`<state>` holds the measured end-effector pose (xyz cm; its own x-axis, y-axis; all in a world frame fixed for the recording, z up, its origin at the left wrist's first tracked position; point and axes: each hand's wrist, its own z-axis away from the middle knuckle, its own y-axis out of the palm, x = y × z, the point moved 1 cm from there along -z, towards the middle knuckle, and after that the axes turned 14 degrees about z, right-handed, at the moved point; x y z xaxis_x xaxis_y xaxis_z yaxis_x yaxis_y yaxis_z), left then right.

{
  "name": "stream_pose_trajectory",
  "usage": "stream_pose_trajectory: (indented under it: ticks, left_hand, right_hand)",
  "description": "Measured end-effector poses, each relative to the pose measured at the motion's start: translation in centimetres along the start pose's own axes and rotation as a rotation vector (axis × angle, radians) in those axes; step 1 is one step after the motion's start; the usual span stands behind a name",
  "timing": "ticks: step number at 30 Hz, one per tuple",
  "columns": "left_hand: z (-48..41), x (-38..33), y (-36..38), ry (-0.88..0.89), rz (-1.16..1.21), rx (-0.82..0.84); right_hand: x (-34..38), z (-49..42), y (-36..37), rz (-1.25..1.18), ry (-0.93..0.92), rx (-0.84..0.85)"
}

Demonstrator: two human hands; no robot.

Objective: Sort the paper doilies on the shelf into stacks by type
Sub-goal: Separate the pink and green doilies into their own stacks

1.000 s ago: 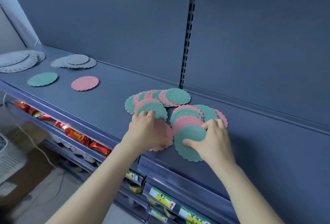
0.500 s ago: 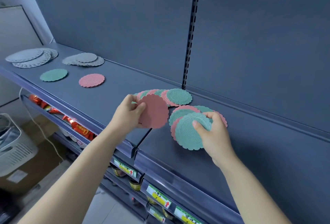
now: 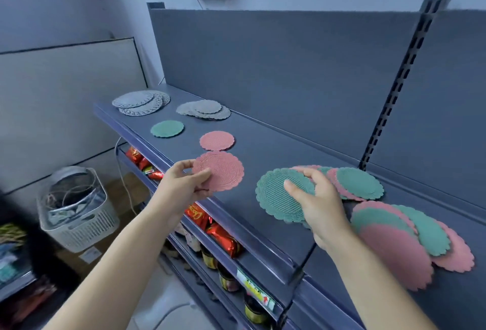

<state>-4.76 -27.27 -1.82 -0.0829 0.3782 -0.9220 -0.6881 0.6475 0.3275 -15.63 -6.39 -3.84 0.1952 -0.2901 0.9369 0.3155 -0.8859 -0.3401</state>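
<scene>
My left hand (image 3: 181,185) pinches a pink doily (image 3: 221,170) above the front of the grey shelf (image 3: 265,151), just short of a single pink doily (image 3: 217,140) lying flat. My right hand (image 3: 319,200) pinches a green doily (image 3: 278,198), lifted off the shelf. A mixed heap of pink and green doilies (image 3: 399,232) spreads to the right, with more of the mix (image 3: 355,183) behind my right hand. A lone green doily (image 3: 167,128) lies farther left. Two piles of grey-white doilies sit at the far left: large lacy ones (image 3: 139,102) and smaller ones (image 3: 205,109).
A slotted upright (image 3: 394,87) runs up the shelf's back panel. Below the shelf edge a lower shelf holds red foil packets (image 3: 223,240) and jars (image 3: 252,308). A white basket (image 3: 76,208) with cables stands on a box on the floor at left.
Both hands have lifted their doilies and carried them left: the left with the pink one toward the single pink doily, the right with the green one away from the heap. The view turned left.
</scene>
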Motion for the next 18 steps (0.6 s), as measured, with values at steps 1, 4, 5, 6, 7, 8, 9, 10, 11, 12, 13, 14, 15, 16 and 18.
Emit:
stream_pose_trajectory:
  ticks: [1, 4, 5, 6, 7, 8, 9, 10, 11, 12, 13, 14, 15, 16, 18]
  left_hand:
    - [-1.5, -0.5, -1.3, 0.011, -0.008, -0.012]
    - [-6.9, -2.3, -4.5, 0.038, -0.016, 0.025]
    - [-9.0, -2.9, -5.2, 0.048, -0.027, 0.046]
    - [-11.0, -3.5, -5.7, 0.059, -0.046, 0.068]
    - [-12.9, -4.0, -5.8, 0.068, -0.071, 0.092]
    - [-14.8, -4.4, -5.8, 0.073, -0.093, 0.125]
    - [-16.6, -4.6, -5.4, 0.086, -0.123, 0.17]
    - [-18.3, -4.6, -5.0, 0.11, -0.177, 0.217]
    - [-19.7, -4.6, -4.4, 0.147, -0.268, 0.264]
    - [-21.0, -4.4, -3.7, 0.198, -0.413, 0.308]
    - [-22.0, -4.1, -3.3, 0.263, -0.619, 0.334]
    - [-22.8, -3.9, -3.1, 0.333, -0.813, 0.335]
    - [-23.1, -4.1, -3.1, 0.389, -0.914, 0.32]
    - [-23.4, -4.4, -3.2, 0.418, -0.916, 0.306]
    - [-24.3, -5.6, -3.9, 0.356, -0.728, 0.339]
  right_hand:
    - [0.5, -1.1, 1.7, -0.005, 0.006, -0.014]
    - [2.1, -4.3, 7.1, -0.04, 0.037, -0.083]
    - [2.7, -5.5, 8.8, -0.059, 0.06, -0.121]
    - [3.5, -6.7, 10.2, -0.088, 0.082, -0.159]
    - [4.4, -7.7, 11.5, -0.122, 0.106, -0.194]
    - [5.2, -8.7, 12.7, -0.158, 0.133, -0.229]
    - [5.8, -9.6, 13.6, -0.202, 0.158, -0.267]
    - [6.3, -10.4, 14.4, -0.244, 0.174, -0.302]
    - [6.6, -11.0, 15.1, -0.284, 0.182, -0.33]
    - [6.8, -11.6, 15.6, -0.278, 0.176, -0.353]
    - [6.8, -12.0, 16.0, -0.216, 0.164, -0.37]
    - [6.7, -12.3, 16.4, -0.117, 0.146, -0.362]
    - [6.7, -12.6, 16.8, -0.027, 0.137, -0.327]
    - [6.5, -12.9, 17.2, 0.028, 0.132, -0.274]
    - [6.5, -13.8, 18.4, 0.009, 0.145, -0.14]
